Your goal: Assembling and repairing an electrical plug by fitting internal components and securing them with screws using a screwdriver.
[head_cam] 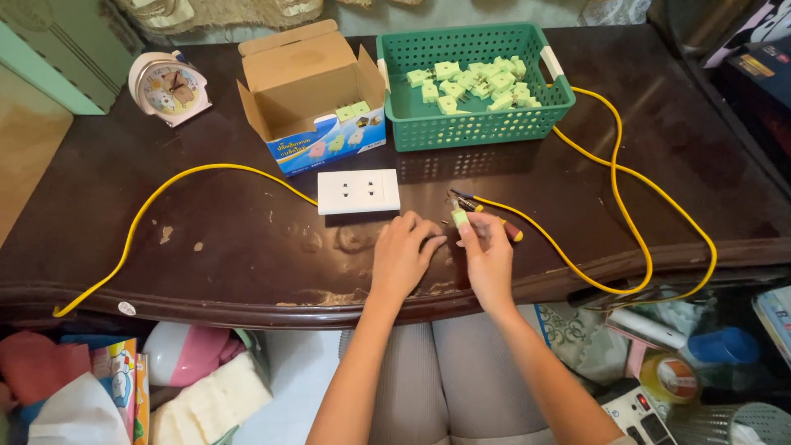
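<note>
I'm watching my right hand (488,251) pinching a small pale-green plug (459,218) at the glossy dark table's (247,247) front edge, beside the yellow cable (618,189). My left hand (401,251) is resting flat, fingers loose, gripping nothing, below the white socket (358,191).

A worn dark wooden table (206,247) stands beside a pale green cabinet (49,58).
</note>
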